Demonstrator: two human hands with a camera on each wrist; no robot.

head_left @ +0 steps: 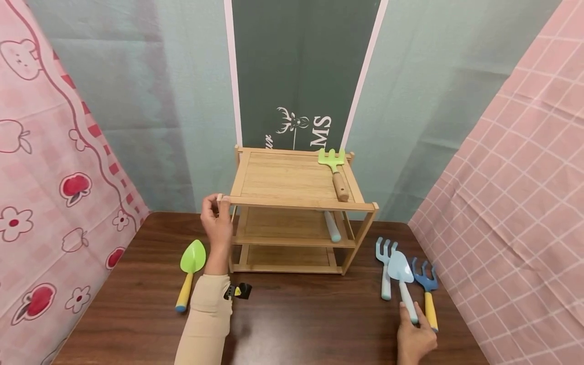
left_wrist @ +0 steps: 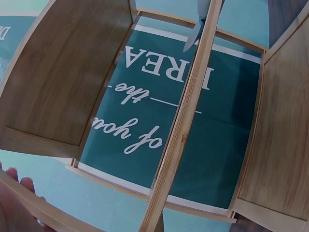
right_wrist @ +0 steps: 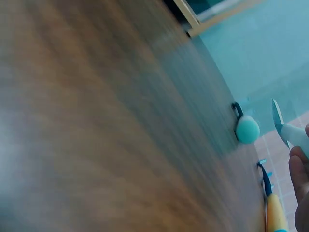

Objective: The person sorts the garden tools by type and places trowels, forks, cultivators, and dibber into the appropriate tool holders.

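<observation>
A three-tier wooden shelf rack [head_left: 283, 202] stands on the table. My left hand [head_left: 216, 220] grips the front left corner of its top tier; in the left wrist view some fingers [left_wrist: 26, 183] show past the rail. My right hand [head_left: 415, 337] holds a pale blue trowel [head_left: 400, 268] by its handle, above the table at the right. Beside it lie a light blue hand fork [head_left: 386, 284] and a dark blue fork with a yellow handle [head_left: 429, 299]. On the top tier rests a green fork with a wooden handle [head_left: 339, 185].
A tool with a pale blue handle [head_left: 333, 227] lies on the middle tier, its head mostly hidden. Left of the rack, a green trowel with a yellow handle [head_left: 186, 289] lies on the brown table [head_left: 310, 324]. Curtains [head_left: 515, 203] close in the sides and back.
</observation>
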